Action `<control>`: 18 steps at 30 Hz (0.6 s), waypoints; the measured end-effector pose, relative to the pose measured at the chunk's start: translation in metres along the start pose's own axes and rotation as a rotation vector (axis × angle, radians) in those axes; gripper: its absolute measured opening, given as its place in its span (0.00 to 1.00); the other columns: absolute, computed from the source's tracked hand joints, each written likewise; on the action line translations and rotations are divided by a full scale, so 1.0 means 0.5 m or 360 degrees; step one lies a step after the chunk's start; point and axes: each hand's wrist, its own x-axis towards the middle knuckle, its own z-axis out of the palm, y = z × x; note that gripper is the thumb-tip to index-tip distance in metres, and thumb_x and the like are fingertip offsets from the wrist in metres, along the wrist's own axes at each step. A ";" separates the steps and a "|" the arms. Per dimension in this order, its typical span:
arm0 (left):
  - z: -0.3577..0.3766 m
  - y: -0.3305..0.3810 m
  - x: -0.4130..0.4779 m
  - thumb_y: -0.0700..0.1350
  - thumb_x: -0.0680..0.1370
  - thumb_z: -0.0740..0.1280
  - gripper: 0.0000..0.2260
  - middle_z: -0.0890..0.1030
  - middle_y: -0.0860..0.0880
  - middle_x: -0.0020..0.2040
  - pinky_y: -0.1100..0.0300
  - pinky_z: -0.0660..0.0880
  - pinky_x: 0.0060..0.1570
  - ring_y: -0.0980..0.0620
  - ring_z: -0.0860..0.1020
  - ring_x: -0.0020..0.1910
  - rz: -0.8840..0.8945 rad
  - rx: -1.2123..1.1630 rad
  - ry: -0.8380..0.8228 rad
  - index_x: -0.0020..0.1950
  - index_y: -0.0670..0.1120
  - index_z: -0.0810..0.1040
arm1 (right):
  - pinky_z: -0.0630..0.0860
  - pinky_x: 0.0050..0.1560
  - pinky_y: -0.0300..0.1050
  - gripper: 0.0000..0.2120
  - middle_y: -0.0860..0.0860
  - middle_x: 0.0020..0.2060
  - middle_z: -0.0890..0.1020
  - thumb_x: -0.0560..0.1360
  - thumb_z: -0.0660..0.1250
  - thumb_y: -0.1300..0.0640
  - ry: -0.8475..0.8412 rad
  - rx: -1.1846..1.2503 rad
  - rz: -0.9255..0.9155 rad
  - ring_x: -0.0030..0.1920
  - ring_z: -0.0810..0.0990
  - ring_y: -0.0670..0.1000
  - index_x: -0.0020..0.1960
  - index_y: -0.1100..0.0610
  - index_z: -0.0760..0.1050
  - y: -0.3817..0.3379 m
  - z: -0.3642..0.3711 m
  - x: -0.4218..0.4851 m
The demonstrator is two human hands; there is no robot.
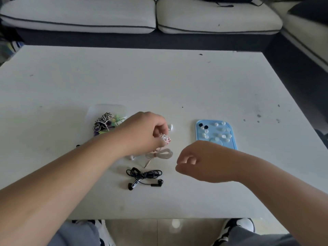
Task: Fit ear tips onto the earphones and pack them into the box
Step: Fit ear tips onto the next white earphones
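Observation:
My left hand [143, 132] is closed on the cable of a white earphone set [159, 154]; one white earbud [170, 127] pokes out past my fingers and the bundled cable lies on the white table [159, 82] below. My right hand [193, 161] hovers to the right, fingers curled, with nothing visible in it. A black earphone set [143, 176] lies coiled nearer to me. A clear box [106, 110] behind my left hand holds several bundled earphones [104, 122]. A light blue tray [214, 134] on the right carries several white ear tips and two black ones.
A sofa with white cushions [124, 16] runs along the table's far side and right side. My knees and shoes [237, 228] show below the table's near edge. Small dark specks dot the tabletop.

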 end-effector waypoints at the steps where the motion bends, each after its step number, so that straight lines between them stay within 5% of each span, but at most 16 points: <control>1: -0.004 0.001 0.001 0.50 0.73 0.76 0.05 0.84 0.56 0.40 0.66 0.74 0.38 0.59 0.80 0.38 0.0007 -0.0024 0.0020 0.46 0.56 0.82 | 0.80 0.55 0.43 0.13 0.41 0.47 0.84 0.81 0.65 0.42 0.0048 0.0041 -0.0001 0.47 0.83 0.42 0.56 0.47 0.83 0.001 -0.002 0.002; 7: -0.019 0.011 0.020 0.42 0.79 0.63 0.11 0.83 0.49 0.40 0.62 0.72 0.34 0.56 0.74 0.30 -0.0103 -0.0359 0.0119 0.47 0.55 0.83 | 0.74 0.43 0.32 0.11 0.41 0.42 0.82 0.78 0.70 0.45 0.0436 0.0304 0.0052 0.41 0.81 0.42 0.59 0.46 0.81 0.015 -0.003 0.042; 10: -0.033 0.031 0.017 0.36 0.78 0.59 0.18 0.85 0.46 0.43 0.60 0.75 0.41 0.55 0.79 0.37 -0.0258 -0.0828 0.0135 0.48 0.52 0.86 | 0.81 0.52 0.42 0.18 0.42 0.48 0.84 0.76 0.73 0.49 0.0548 0.0654 0.0032 0.45 0.84 0.47 0.65 0.45 0.77 0.020 -0.005 0.054; 13: -0.039 0.050 0.012 0.29 0.76 0.54 0.21 0.83 0.44 0.40 0.56 0.78 0.41 0.49 0.81 0.36 -0.0302 -0.1418 -0.0053 0.52 0.40 0.86 | 0.84 0.55 0.56 0.21 0.51 0.54 0.85 0.76 0.74 0.63 0.0449 0.1296 -0.0099 0.50 0.86 0.56 0.67 0.51 0.77 0.023 -0.016 0.056; 18: -0.039 0.067 0.011 0.29 0.77 0.56 0.17 0.81 0.40 0.42 0.56 0.81 0.38 0.44 0.80 0.36 -0.0346 -0.1791 -0.0196 0.55 0.35 0.83 | 0.83 0.52 0.49 0.16 0.60 0.55 0.86 0.77 0.68 0.72 0.0235 0.1826 -0.0346 0.56 0.85 0.62 0.63 0.61 0.79 0.021 -0.030 0.037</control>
